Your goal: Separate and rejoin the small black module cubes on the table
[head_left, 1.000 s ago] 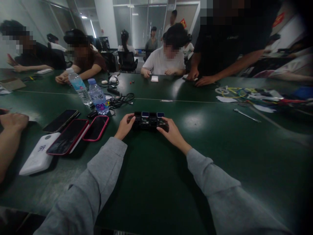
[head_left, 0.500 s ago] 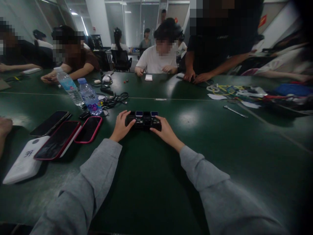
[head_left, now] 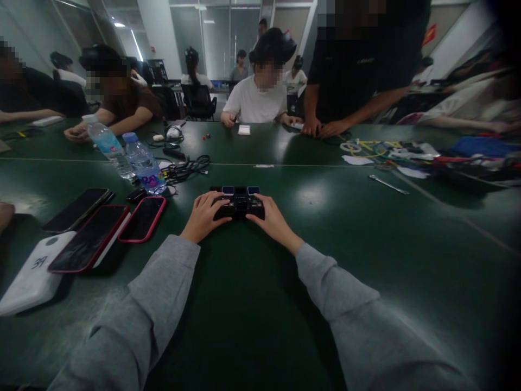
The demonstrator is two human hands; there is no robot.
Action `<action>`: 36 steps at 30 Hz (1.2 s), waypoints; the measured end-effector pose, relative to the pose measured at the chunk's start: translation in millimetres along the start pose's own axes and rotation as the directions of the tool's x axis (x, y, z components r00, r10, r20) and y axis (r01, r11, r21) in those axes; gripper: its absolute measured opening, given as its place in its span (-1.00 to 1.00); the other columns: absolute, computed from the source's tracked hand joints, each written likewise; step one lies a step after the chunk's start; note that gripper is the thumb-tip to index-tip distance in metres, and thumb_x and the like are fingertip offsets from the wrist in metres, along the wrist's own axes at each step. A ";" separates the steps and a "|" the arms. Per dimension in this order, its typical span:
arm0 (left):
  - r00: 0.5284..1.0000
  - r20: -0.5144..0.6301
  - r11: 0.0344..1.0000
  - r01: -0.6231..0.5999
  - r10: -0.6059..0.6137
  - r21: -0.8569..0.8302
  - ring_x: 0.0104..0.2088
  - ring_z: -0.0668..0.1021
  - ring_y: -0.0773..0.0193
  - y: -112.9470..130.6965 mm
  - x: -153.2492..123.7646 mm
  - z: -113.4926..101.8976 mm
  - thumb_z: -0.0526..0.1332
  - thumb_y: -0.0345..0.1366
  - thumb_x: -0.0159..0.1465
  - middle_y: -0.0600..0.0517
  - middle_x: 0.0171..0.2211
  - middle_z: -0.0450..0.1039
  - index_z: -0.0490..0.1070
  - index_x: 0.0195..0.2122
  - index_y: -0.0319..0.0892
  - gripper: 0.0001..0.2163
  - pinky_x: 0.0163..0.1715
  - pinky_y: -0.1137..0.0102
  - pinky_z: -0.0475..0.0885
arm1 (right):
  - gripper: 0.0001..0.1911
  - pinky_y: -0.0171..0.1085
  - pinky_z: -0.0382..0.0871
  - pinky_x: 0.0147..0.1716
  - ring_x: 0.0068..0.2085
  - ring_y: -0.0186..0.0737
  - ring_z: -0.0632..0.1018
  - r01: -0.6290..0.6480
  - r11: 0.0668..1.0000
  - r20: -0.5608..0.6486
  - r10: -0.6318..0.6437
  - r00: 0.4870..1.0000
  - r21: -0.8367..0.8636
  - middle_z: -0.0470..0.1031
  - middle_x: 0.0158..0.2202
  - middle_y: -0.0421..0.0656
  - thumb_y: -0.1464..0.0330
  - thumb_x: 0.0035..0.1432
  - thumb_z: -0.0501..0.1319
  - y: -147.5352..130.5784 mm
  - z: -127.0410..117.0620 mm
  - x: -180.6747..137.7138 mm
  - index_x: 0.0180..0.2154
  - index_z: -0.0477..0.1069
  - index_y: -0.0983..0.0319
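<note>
A small black electronic device (head_left: 241, 205) with bluish, screen-like rectangles along its far edge lies on the dark green table (head_left: 252, 304). My left hand (head_left: 204, 216) is closed on its left end, fingers laid over the top and thumb along the near side. At the opposite end, my right hand (head_left: 273, 218) grips the device with the thumb in front and the fingers round the side. Parts of both ends are hidden under my fingers. Finer details of the device are too small to make out.
Left of my hands lie a pink-edged phone (head_left: 143, 219), a red-edged phone (head_left: 90, 239), a dark phone (head_left: 76, 209) and a white power bank (head_left: 36, 271). Two water bottles (head_left: 147, 168) stand beside black cables (head_left: 191, 168). Rightward are a wrench (head_left: 388, 184) and tangled wires (head_left: 378, 149). Several people sit around.
My left hand's fingers have shifted from the device's left side onto its top, and the thumb has dropped to the near edge. My right hand keeps its hold. The view has turned slightly.
</note>
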State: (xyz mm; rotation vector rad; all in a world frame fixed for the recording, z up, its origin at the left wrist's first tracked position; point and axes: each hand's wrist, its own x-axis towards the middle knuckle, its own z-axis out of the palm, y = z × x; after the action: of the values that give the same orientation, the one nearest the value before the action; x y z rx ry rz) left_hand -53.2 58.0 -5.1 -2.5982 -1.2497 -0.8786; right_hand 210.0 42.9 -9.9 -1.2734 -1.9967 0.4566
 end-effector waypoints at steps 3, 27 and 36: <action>1.000 -0.003 1.000 0.002 -0.002 -0.002 0.23 0.28 -0.06 0.6 0.0 -1.3 0.31 -0.11 0.22 -0.12 0.21 0.27 0.27 0.15 -0.03 -0.51 0.16 -0.03 0.20 | -0.31 0.11 0.37 0.09 0.15 0.05 0.34 -0.021 1.000 0.015 0.021 1.000 0.000 0.19 0.18 0.01 0.19 0.21 0.28 -2.8 -1.6 -0.7 0.27 0.06 0.13; 1.000 0.019 1.000 0.001 -0.001 0.005 0.20 0.31 -0.03 2.2 1.3 -2.9 0.26 -0.14 0.27 -0.09 0.18 0.29 0.31 0.14 -0.02 -0.59 0.12 0.00 0.25 | -0.47 0.03 0.45 -0.05 0.01 0.02 0.42 -0.014 0.997 0.019 0.015 1.000 -0.081 0.27 0.07 -0.03 0.05 0.34 0.09 -5.6 -2.5 -0.1 0.25 0.16 0.05; 0.971 -0.144 0.979 0.181 -0.192 -0.089 0.13 0.38 0.09 2.0 3.5 -7.0 0.02 -0.13 0.42 -0.05 0.11 0.38 0.38 0.05 -0.07 -0.71 0.12 0.10 0.27 | -0.55 0.04 0.43 -0.02 0.05 0.03 0.40 0.021 0.986 -0.053 -0.030 0.998 -0.165 0.24 0.09 -0.02 0.05 0.37 0.02 -10.8 -3.9 -2.0 0.18 0.27 0.07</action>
State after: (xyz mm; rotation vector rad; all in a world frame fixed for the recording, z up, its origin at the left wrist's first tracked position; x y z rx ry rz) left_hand -53.1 56.6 2.9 -2.4427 -1.4614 -1.1544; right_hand 206.5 35.9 -1.2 -1.3430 -2.0355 0.2450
